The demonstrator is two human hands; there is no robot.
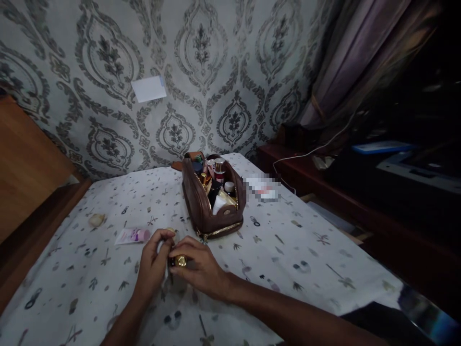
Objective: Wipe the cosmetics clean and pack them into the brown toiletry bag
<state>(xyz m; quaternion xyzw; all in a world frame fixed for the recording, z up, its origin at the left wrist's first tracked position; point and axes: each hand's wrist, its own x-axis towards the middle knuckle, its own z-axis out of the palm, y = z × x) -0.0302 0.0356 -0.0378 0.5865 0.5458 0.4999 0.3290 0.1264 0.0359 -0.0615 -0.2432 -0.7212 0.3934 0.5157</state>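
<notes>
My left hand (pixel 156 259) and my right hand (pixel 200 266) meet above the white patterned cloth. Between the fingers of my right hand is a small dark item with a round gold end (pixel 180 261). My left fingers are bent and pressed together beside it, around something pale that is mostly hidden. Just beyond my hands stands an unzipped brown bag (pixel 196 202), filled with several bottles and tubes. A white and pink tube (pixel 132 235) lies left of my left hand.
A small beige object (pixel 97 220) rests on the cloth (pixel 122 202) at the left. Wooden furniture (pixel 32 168) borders the left side. A white cable (pixel 317 150) crosses the dark red furniture (pixel 266 151) at the right, near a blurred packet (pixel 262 187).
</notes>
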